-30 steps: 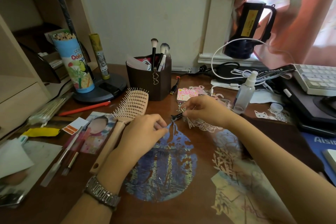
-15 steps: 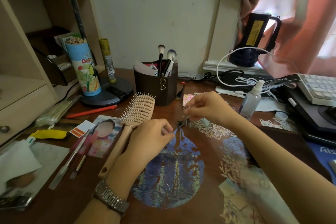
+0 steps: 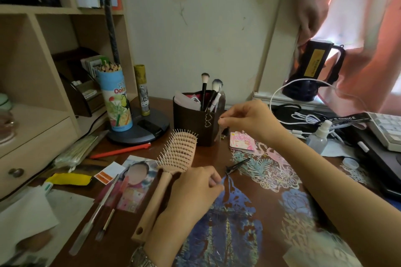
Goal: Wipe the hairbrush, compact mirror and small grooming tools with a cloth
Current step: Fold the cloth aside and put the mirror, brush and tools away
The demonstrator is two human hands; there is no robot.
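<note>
Head view of a cluttered wooden counter (image 3: 271, 206). The left hand (image 3: 195, 193) rests low near the centre with its fingers curled in; whether it grips anything cannot be told. The right hand (image 3: 249, 120) is raised beside the rim of the dark brown holder (image 3: 193, 125), thumb and forefinger pinched on a small, thin item too small to identify. The peach hairbrush (image 3: 171, 171) lies on the counter just left of the left hand, bristles upward, head toward the holder and handle toward the viewer, partly across a photograph (image 3: 134, 188). A black hair clip (image 3: 236, 167) lies on the counter between the two hands, apart from both. Makeup brushes (image 3: 205, 91) stand upright in the holder. A pink card (image 3: 242, 142) lies just right of the holder, under the right hand. A small spray bottle (image 3: 319, 135) stands further right, near white cables. A tube of coloured pencils (image 3: 116, 102) stands on the lamp base (image 3: 141, 128) at left. An orange pen (image 3: 121, 150) lies in front of that base.
</note>
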